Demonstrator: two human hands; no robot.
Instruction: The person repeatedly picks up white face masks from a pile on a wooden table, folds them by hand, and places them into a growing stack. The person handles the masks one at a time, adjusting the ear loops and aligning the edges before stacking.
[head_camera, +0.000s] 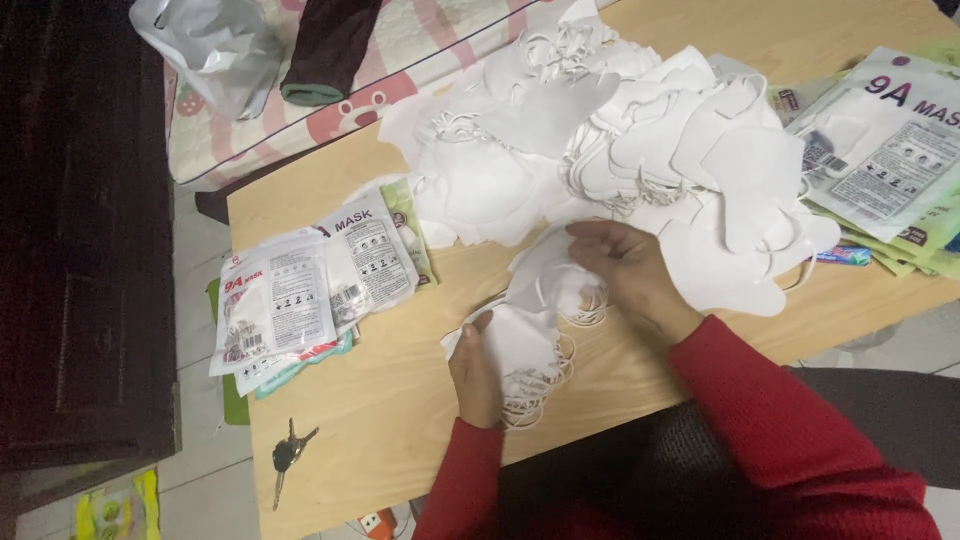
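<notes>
Head view: both hands, left hand (475, 375) and right hand (630, 275), grip white masks (530, 320).

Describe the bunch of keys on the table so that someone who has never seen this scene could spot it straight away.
Start at the wooden table and go to its near left corner, below the stack of packaged masks. The keys lie there alone on bare wood, left of the person's left hand. They are the only small dark metal thing among white masks and pale wrappers.
</notes>
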